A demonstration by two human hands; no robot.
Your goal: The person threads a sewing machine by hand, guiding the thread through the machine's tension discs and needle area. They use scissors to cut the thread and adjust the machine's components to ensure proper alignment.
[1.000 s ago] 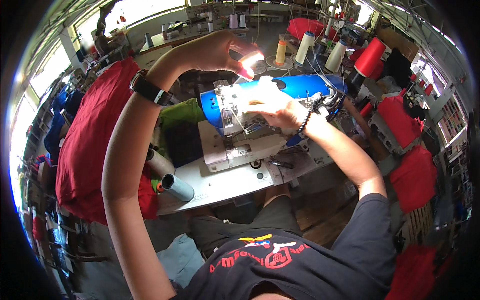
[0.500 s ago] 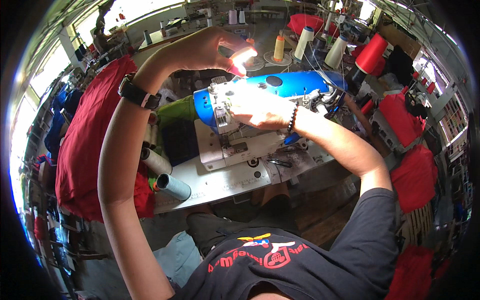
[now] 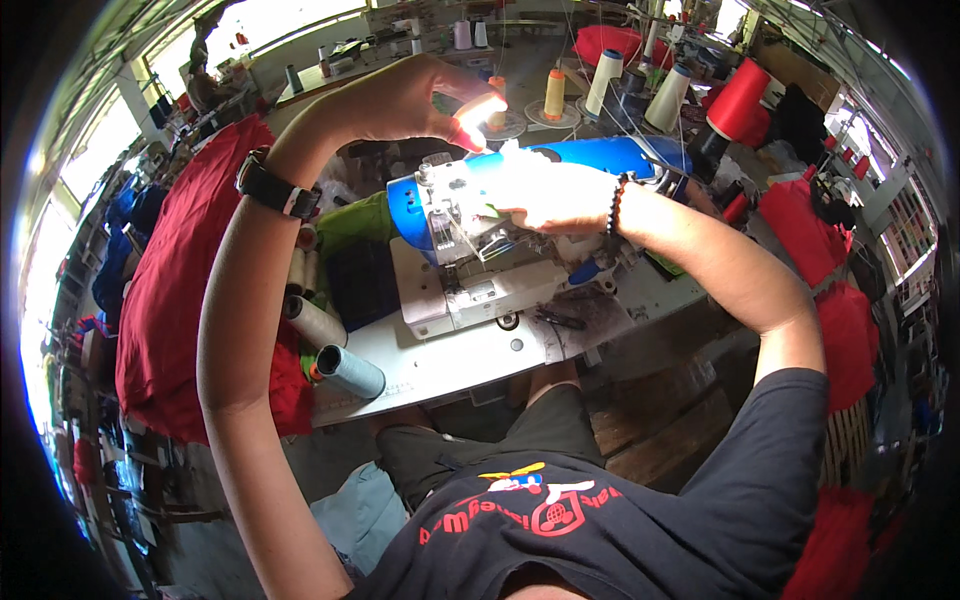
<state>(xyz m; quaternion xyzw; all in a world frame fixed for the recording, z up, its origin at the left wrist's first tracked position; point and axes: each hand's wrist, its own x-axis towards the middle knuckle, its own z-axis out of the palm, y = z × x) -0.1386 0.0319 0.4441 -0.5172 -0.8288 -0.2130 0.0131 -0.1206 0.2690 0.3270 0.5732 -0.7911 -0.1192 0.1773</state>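
A blue and white sewing machine stands on the white table before me. My left hand is raised above its left end, fingers curled round with thumb and fingertips close together. Strong glare at those fingertips hides what they hold, if anything. My right hand is at the front of the machine head, thumb bent in toward the thread guides. It is nearly white with light, so anything in its fingers is lost. Below it are the needle area and the pale machine bed. Dark snips lie on the table.
A grey-blue thread cone and a cream cone lie at the left table edge. Red cloth is heaped at left. Yellow, cream and red cones stand behind the machine. Several threads run upward there.
My right hand has shifted right along the machine head, with its elbow moving outward, uncovering more of the thread guides. My left hand stays almost in place.
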